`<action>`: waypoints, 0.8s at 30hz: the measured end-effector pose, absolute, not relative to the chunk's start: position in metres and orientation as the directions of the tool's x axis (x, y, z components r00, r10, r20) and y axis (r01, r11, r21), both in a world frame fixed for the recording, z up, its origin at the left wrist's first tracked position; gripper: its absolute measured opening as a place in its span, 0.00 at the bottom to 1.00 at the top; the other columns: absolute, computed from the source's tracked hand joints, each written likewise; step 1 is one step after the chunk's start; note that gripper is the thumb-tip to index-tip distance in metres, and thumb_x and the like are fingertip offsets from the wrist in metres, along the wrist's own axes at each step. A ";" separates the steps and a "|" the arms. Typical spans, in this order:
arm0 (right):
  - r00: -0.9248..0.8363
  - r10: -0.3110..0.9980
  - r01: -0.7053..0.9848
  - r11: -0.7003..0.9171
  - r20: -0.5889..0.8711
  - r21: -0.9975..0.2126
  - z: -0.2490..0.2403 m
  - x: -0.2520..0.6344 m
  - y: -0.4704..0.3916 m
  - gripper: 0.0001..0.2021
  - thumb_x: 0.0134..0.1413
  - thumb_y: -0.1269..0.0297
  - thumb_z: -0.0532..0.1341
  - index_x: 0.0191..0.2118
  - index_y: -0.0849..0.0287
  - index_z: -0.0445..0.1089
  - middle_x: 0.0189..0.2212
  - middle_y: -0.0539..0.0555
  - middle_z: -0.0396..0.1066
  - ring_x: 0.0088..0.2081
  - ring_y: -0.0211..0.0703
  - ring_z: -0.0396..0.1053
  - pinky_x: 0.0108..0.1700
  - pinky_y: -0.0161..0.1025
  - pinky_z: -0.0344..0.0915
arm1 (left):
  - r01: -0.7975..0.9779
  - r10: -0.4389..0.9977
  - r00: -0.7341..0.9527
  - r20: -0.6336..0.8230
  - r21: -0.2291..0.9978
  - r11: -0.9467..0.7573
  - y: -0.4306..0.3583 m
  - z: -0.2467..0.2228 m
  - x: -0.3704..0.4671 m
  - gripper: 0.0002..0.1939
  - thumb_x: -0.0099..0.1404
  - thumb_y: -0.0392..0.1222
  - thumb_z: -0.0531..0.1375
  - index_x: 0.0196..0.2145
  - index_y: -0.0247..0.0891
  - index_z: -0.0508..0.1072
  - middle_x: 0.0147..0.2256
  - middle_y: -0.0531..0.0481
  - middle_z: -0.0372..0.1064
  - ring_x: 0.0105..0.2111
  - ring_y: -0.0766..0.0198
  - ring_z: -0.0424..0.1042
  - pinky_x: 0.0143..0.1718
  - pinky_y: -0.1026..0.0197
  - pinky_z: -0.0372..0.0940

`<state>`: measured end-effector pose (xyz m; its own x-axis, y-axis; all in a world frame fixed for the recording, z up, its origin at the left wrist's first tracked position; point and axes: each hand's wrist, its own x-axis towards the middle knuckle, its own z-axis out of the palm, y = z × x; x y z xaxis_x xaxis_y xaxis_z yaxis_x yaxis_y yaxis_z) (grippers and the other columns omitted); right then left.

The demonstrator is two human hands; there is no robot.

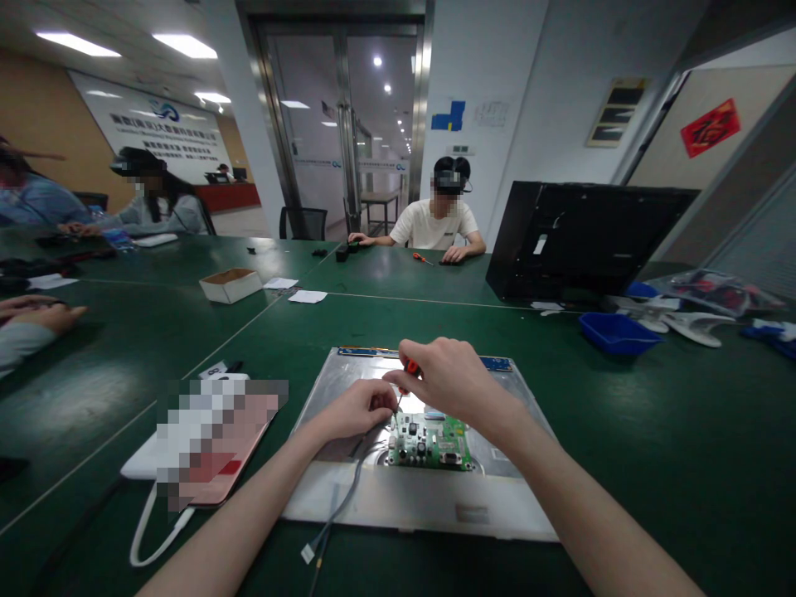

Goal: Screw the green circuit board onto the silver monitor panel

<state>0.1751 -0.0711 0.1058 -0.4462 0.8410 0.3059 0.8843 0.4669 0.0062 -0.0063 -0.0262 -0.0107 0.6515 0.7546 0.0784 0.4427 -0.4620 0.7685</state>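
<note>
A green circuit board [429, 439] lies on the metal back of a flat display panel [416, 503] in front of me. My right hand [446, 375] is closed around the red-and-black handle of a screwdriver [410, 371]. Its thin shaft slants down to the board's upper left corner. There, my left hand [364, 408] has its fingers pinched together beside the shaft's tip. Whatever they hold is too small to tell. A grey cable [348, 497] runs from under my left hand over the panel's near edge, with a white plug at its end.
Left of the panel lie a white device [143, 452] and a pink phone [249, 439], with a white cable. A blue tray [618, 333] and a black monitor [584, 240] stand at right. A small box [231, 286] sits farther back. Other people are seated around the green table.
</note>
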 end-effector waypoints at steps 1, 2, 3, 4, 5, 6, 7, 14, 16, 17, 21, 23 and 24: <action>-0.449 0.840 0.885 0.466 0.304 0.022 0.106 0.175 -0.071 0.15 0.58 0.51 0.50 0.31 0.55 0.65 0.22 0.51 0.69 0.23 0.38 0.62 0.23 0.37 0.40 | 0.450 0.760 0.645 0.076 0.766 -0.459 -0.026 -0.010 -0.006 0.04 0.56 0.33 0.56 0.30 0.35 0.70 0.25 0.54 0.65 0.25 0.67 0.64 0.26 0.67 0.57; -0.453 0.839 0.884 0.466 0.302 0.030 0.105 0.174 -0.070 0.15 0.58 0.51 0.50 0.31 0.55 0.65 0.22 0.51 0.69 0.23 0.38 0.62 0.23 0.37 0.40 | 0.457 0.764 0.641 0.075 0.762 -0.459 -0.026 -0.010 -0.006 0.04 0.56 0.33 0.56 0.31 0.35 0.70 0.25 0.54 0.65 0.25 0.67 0.64 0.26 0.67 0.57; -0.455 0.839 0.883 0.468 0.299 0.031 0.105 0.175 -0.070 0.14 0.58 0.52 0.51 0.32 0.55 0.65 0.22 0.51 0.69 0.23 0.38 0.62 0.23 0.37 0.40 | 0.461 0.764 0.641 0.074 0.758 -0.461 -0.026 -0.010 -0.006 0.04 0.56 0.32 0.56 0.31 0.35 0.70 0.25 0.54 0.65 0.25 0.67 0.64 0.27 0.67 0.57; -0.454 0.840 0.883 0.469 0.298 0.024 0.105 0.175 -0.070 0.12 0.57 0.54 0.52 0.33 0.56 0.65 0.23 0.51 0.70 0.23 0.38 0.62 0.24 0.37 0.40 | 0.461 0.761 0.645 0.075 0.756 -0.465 -0.026 -0.009 -0.006 0.05 0.55 0.32 0.56 0.31 0.34 0.70 0.25 0.54 0.65 0.25 0.67 0.64 0.27 0.67 0.57; -0.453 0.841 0.882 0.472 0.298 0.008 0.105 0.176 -0.069 0.10 0.55 0.56 0.53 0.34 0.56 0.65 0.24 0.51 0.70 0.24 0.37 0.62 0.24 0.37 0.40 | 0.457 0.756 0.650 0.076 0.756 -0.469 -0.026 -0.009 -0.006 0.06 0.55 0.32 0.56 0.31 0.34 0.71 0.25 0.54 0.65 0.26 0.67 0.63 0.27 0.67 0.58; -0.454 0.840 0.878 0.479 0.296 -0.014 0.105 0.177 -0.069 0.08 0.54 0.58 0.54 0.35 0.57 0.65 0.25 0.51 0.71 0.24 0.37 0.62 0.24 0.37 0.40 | 0.453 0.750 0.657 0.077 0.755 -0.474 -0.026 -0.009 -0.006 0.06 0.55 0.31 0.56 0.32 0.34 0.71 0.25 0.54 0.65 0.26 0.67 0.63 0.27 0.67 0.57; -0.461 0.837 0.870 0.492 0.294 -0.039 0.106 0.178 -0.070 0.08 0.52 0.60 0.55 0.35 0.57 0.65 0.26 0.51 0.71 0.25 0.37 0.63 0.24 0.37 0.41 | 0.449 0.746 0.661 0.079 0.755 -0.478 -0.025 -0.010 -0.006 0.07 0.55 0.31 0.55 0.32 0.34 0.71 0.26 0.54 0.66 0.26 0.67 0.63 0.27 0.67 0.57; -0.481 0.822 0.857 0.515 0.304 -0.036 0.107 0.179 -0.071 0.10 0.53 0.56 0.55 0.36 0.57 0.63 0.27 0.51 0.71 0.25 0.37 0.62 0.24 0.37 0.42 | 0.443 0.749 0.656 0.090 0.758 -0.479 -0.025 -0.012 -0.007 0.06 0.55 0.31 0.55 0.32 0.34 0.70 0.25 0.54 0.65 0.26 0.67 0.63 0.27 0.67 0.57; -0.460 0.834 0.877 0.481 0.305 0.005 0.107 0.178 -0.070 0.14 0.56 0.50 0.53 0.35 0.56 0.64 0.25 0.51 0.70 0.25 0.38 0.63 0.24 0.37 0.41 | 0.444 0.751 0.656 0.081 0.763 -0.470 -0.025 -0.011 -0.007 0.06 0.56 0.31 0.55 0.32 0.35 0.70 0.26 0.54 0.65 0.26 0.67 0.64 0.27 0.67 0.58; -0.450 0.840 0.885 0.465 0.303 0.025 0.106 0.178 -0.069 0.16 0.56 0.48 0.52 0.35 0.56 0.65 0.25 0.51 0.70 0.25 0.38 0.63 0.24 0.37 0.41 | 0.444 0.749 0.657 0.080 0.763 -0.471 -0.025 -0.010 -0.007 0.06 0.56 0.31 0.55 0.32 0.35 0.70 0.26 0.54 0.65 0.26 0.67 0.64 0.27 0.67 0.58; -0.444 0.844 0.892 0.448 0.300 0.060 0.104 0.176 -0.067 0.12 0.57 0.52 0.53 0.35 0.55 0.65 0.24 0.51 0.71 0.24 0.37 0.63 0.24 0.37 0.40 | 0.440 0.745 0.660 0.095 0.755 -0.485 -0.026 -0.009 -0.007 0.06 0.55 0.31 0.56 0.31 0.35 0.70 0.25 0.54 0.65 0.26 0.68 0.63 0.27 0.67 0.57; -0.451 0.841 0.886 0.462 0.299 0.037 0.104 0.176 -0.068 0.09 0.55 0.58 0.54 0.36 0.56 0.64 0.25 0.50 0.71 0.24 0.36 0.62 0.24 0.37 0.40 | 0.441 0.746 0.658 0.097 0.754 -0.487 -0.026 -0.009 -0.007 0.06 0.55 0.30 0.55 0.31 0.35 0.70 0.25 0.54 0.65 0.26 0.68 0.63 0.27 0.67 0.57; -0.456 0.838 0.881 0.472 0.298 0.021 0.104 0.176 -0.068 0.08 0.54 0.60 0.54 0.36 0.57 0.64 0.25 0.50 0.71 0.24 0.36 0.61 0.24 0.37 0.40 | 0.443 0.747 0.658 0.095 0.753 -0.486 -0.026 -0.009 -0.007 0.07 0.55 0.30 0.55 0.31 0.35 0.70 0.25 0.54 0.65 0.26 0.68 0.63 0.27 0.67 0.57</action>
